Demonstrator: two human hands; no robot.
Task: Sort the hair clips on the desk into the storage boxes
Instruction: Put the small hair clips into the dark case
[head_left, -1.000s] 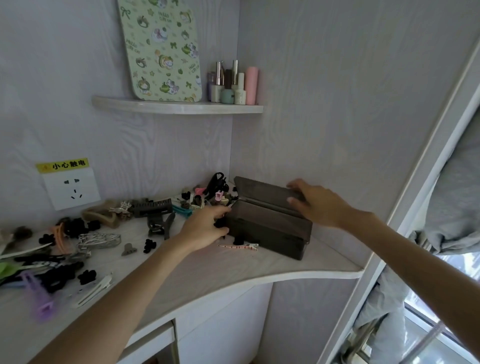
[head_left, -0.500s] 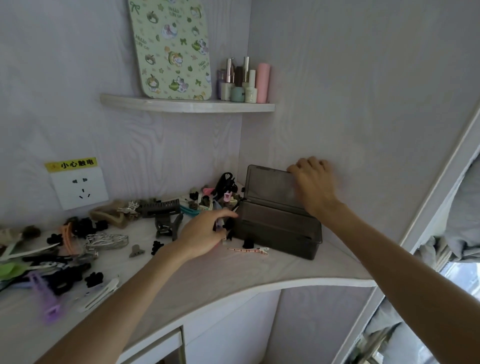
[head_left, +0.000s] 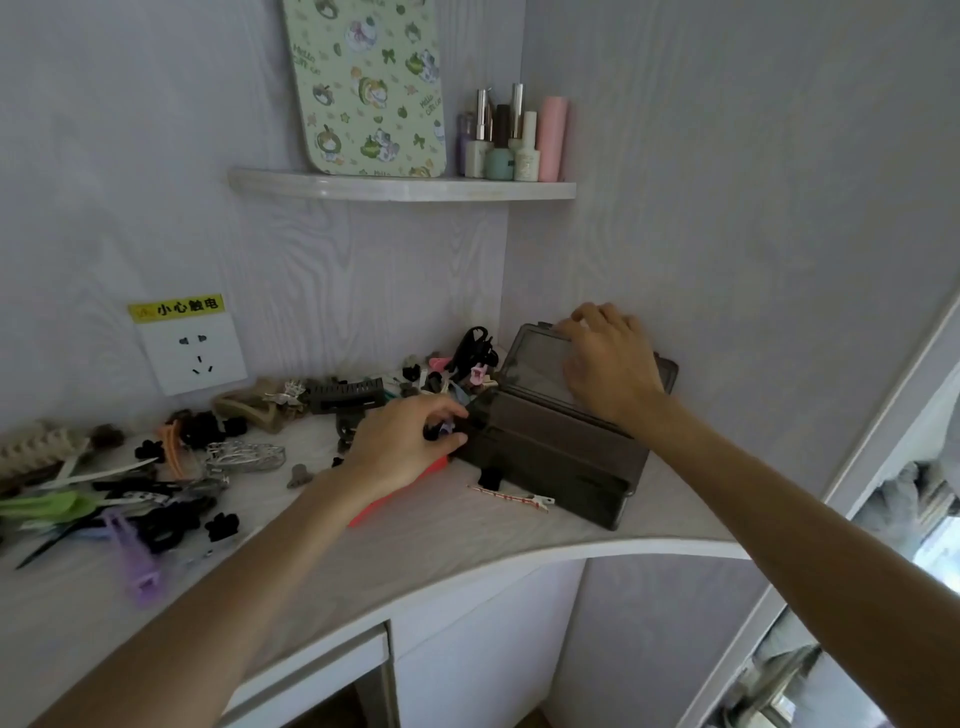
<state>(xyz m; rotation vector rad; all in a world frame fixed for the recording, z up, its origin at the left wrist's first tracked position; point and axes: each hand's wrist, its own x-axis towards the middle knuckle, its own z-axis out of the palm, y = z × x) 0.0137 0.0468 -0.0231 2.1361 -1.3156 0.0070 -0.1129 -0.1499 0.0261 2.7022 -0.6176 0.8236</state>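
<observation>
A person's right hand grips the raised lid of a dark storage box in the corner of a pale bench, fingers curled over the lid's top edge. The left hand, touching the box's near end, pinches a small dark hair clip between thumb and fingertips. More hair clips lie scattered to the left of that hand, and a slim red-and-white clip lies just to its right, before the box.

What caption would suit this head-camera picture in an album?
Right hand props open the dark storage box's lid while left hand pinches small clips at its edge.
</observation>
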